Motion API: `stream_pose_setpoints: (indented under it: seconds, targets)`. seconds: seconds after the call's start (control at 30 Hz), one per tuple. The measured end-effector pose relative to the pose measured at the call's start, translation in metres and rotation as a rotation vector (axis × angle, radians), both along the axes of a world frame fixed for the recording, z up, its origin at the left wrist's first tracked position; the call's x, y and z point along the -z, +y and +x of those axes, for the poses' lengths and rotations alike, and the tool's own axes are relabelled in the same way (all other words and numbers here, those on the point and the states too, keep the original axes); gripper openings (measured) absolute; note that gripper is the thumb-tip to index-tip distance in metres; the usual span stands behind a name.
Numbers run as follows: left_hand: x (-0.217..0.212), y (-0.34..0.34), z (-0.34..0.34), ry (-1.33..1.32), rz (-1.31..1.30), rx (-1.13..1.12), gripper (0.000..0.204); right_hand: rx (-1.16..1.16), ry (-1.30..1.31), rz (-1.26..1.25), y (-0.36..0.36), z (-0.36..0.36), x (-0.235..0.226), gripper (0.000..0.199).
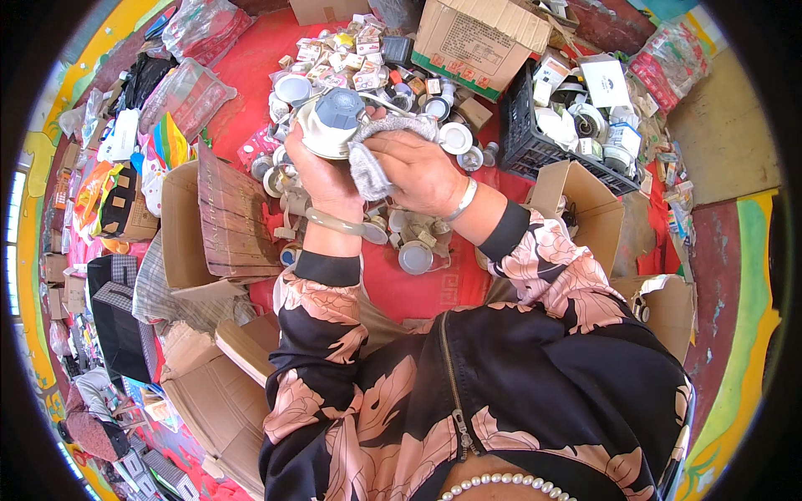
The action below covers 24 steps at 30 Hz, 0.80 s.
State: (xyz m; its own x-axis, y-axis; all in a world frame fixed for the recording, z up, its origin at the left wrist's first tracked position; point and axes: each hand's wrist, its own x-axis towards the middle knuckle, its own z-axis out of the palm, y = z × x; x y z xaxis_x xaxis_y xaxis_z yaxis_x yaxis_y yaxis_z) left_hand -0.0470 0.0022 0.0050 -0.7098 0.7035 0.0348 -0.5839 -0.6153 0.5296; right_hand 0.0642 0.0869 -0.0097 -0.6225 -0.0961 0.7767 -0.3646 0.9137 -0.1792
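My left hand [328, 179] grips a round white light fitting [322, 138] with a blue-grey faceted cap, tilted up above the pile. A grey cloth [368, 171] is bunched in my right hand [422, 174] and pressed against the fitting's right side. Part of the cloth hangs below my right fingers. A white cable loops behind the cap. Below and beyond my hands lies a heap of loose round lamps [415, 257] and small boxes [368, 50] on the red floor cloth. The fitting's underside is hidden by my left hand.
A black plastic crate [539, 142] full of lamps and boxes stands at the right, beside a large cardboard box [476, 42]. Open cartons [185, 217] flank me on the left, another [589, 209] on the right. Bags and a seated person [92, 417] are farther left.
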Motion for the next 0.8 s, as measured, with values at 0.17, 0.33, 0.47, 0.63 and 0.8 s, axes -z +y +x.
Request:
stream_pose_setpoints:
  seconds: [0.17,0.33,0.47,0.63,0.8]
  targets:
    - [-0.008,-0.001,-0.008,-0.102,0.050,-0.061,0.052,0.037,0.053,-0.154,0.001,0.011,0.000,0.041]
    - [-0.003,-0.008,-0.007,-0.088,0.109,-0.056,0.063,0.310,-0.036,-0.582,-0.004,0.000,0.010,0.038]
    - [-0.004,-0.011,-0.008,-0.185,0.200,-0.066,0.065,0.292,-0.244,-1.242,-0.009,-0.003,-0.004,0.033]
    - [0.000,-0.014,-0.020,-0.140,0.213,-0.029,0.061,0.185,-0.135,-0.910,-0.003,-0.007,0.003,0.034]
    - [-0.013,-0.016,-0.006,-0.180,0.219,0.164,0.061,0.445,-0.295,-0.543,0.019,0.001,-0.023,0.043]
